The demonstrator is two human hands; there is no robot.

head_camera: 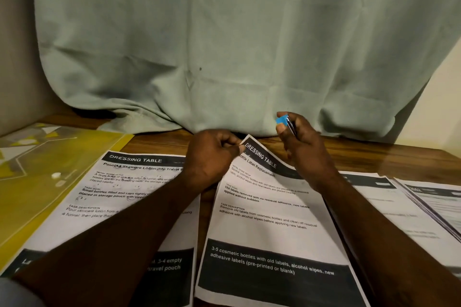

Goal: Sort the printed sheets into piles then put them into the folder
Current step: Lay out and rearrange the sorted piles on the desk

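Observation:
A printed sheet headed "Dressing Table", about bottle label replacement (269,219), lies in the middle of the wooden table. My left hand (212,157) pinches its top left corner and lifts it slightly. My right hand (301,142) hovers just above the sheet's top edge, holding a small blue binder clip (283,119) between thumb and fingers. A second "Dressing Table" sheet about skincare lotion (117,197) lies to the left, partly under my left forearm. A yellow translucent folder (37,177) lies at the far left, beneath that sheet's edge.
More printed sheets (404,209) are stacked at the right, overlapping one another. A pale green cloth (224,45) hangs behind the table and drapes onto its back edge. Bare wood (374,157) shows along the back right.

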